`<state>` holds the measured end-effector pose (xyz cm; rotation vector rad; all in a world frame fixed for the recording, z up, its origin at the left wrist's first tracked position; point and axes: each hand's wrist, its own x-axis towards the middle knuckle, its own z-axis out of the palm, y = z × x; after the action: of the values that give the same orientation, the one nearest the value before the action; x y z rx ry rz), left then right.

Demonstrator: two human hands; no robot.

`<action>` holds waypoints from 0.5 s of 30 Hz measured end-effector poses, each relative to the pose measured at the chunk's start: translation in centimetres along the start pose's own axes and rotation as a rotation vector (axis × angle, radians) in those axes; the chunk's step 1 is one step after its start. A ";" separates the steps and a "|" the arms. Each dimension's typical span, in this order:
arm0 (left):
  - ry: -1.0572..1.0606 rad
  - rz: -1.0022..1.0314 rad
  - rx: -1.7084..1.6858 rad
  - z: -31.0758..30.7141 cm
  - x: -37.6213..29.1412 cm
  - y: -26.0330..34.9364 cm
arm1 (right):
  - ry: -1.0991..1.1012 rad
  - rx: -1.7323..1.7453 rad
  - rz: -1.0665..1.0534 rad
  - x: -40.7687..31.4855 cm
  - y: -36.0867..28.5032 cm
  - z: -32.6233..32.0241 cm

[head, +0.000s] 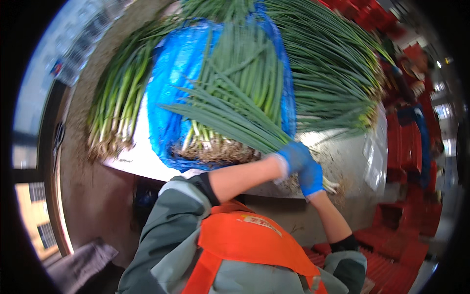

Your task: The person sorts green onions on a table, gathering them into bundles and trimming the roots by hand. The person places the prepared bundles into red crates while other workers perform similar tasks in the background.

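Observation:
My left hand [292, 157], in a blue glove, grips a bunch of green onions [235, 119] around its stalks. My right hand [310, 175], also in a blue glove, is closed on the same bunch just below, and the two hands touch. The leaves slant up and left, while the white root ends [331, 186] poke out right of my right hand. Under the leaves, a thick heap of green onions [253, 81] lies on a blue plastic sheet [165, 88], with its shaggy roots toward me. My fingers are partly hidden and blurred.
Another pile of green onions [121, 99] lies at the left of the table, and a large one [330, 70] at the right. Clear plastic film [374, 158] hangs at the table's right edge. Red crates [404, 143] stand beyond, near another person [413, 70]. Scissors [58, 136] are at far left.

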<state>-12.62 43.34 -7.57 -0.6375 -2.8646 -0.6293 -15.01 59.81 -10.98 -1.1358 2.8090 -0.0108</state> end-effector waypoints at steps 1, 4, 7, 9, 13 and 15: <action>-0.009 -0.035 0.034 0.7 0.2 0.7 | 0.034 0.050 -0.035 -0.1 -0.2 0.0; -0.173 -0.239 0.100 -0.5 1.0 2.1 | 0.147 0.233 -0.003 -0.7 0.5 1.3; -0.284 -0.290 0.209 -2.1 0.7 1.6 | 0.002 -0.028 0.040 -0.5 -1.8 -2.1; -0.355 -0.245 0.196 -1.7 0.6 1.2 | 0.047 -0.050 0.007 -0.9 -0.6 0.0; -0.316 -0.218 0.074 -0.9 0.0 0.3 | 0.097 -0.020 -0.015 -0.9 -0.9 0.4; -0.333 -0.183 0.079 -0.4 0.0 0.4 | 0.129 0.074 -0.018 -1.0 -0.9 0.5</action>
<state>-12.46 43.52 -7.11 -0.5149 -3.2683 -0.4671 -13.57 59.89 -11.30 -1.1839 2.8818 -0.1945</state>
